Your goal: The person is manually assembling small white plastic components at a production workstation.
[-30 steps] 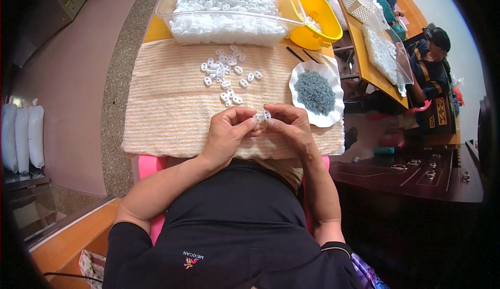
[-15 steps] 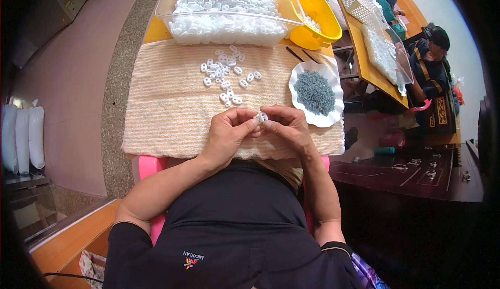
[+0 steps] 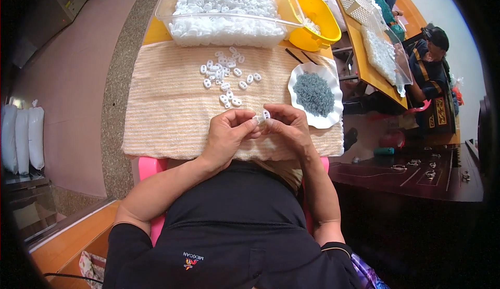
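White plastic piece point(image 3: 264, 115) pinched between left hand point(image 3: 227, 134), right hand point(image 3: 288, 128).

My one head view looks steeply down, close over the towel-covered worktop point(image 3: 172, 117), facing forward, fisheye edges bending.

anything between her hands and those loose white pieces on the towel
Nothing visible. Both hands, left hand and right hand, pinch a small white piece together; bare towel alone separates them from the loose white pieces.
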Available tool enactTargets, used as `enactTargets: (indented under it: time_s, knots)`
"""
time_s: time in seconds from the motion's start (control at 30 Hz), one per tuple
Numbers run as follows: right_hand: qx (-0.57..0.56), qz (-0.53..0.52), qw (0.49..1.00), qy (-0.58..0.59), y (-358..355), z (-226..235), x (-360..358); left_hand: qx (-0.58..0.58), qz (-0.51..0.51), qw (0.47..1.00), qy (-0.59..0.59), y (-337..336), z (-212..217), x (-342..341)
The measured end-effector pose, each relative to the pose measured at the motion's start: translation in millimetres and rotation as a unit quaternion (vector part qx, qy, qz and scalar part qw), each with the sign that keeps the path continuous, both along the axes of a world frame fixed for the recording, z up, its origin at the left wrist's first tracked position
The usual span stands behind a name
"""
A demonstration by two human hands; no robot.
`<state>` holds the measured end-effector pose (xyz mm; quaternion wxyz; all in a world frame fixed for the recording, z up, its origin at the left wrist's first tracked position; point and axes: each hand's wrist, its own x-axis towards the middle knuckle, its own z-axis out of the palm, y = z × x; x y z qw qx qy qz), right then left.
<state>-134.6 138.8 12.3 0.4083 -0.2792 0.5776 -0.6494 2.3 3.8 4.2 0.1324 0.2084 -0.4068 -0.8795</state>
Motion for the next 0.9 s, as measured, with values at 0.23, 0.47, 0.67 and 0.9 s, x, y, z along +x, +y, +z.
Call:
enactTargets:
  time_s: [0.23, 0.47, 0.67, 0.9]
  knots:
    - [-0.002, -0.02, 1.0, -0.018, -0.6, 1.1, -0.5, 0.004, 0.008, 1.0, 0.001, 0.6, -0.9, -0.1]
    - [-0.018, -0.01, 0.996, -0.084, 2.1, -1.8, -5.7, 0.006, 0.009, 1.0, 0.009, 0.8, -0.9, 0.4]
    - [-0.071, -0.011, 0.984, -0.163, 2.6, -3.3, -8.4, 0.003, 0.005, 1.0, -0.002, 0.0, -3.4, 1.1]
    - [-0.082, -0.003, 0.98, -0.179, 3.0, -4.3, -10.2, 0.002, 0.003, 1.0, -0.009, -0.2, -1.5, 2.3]
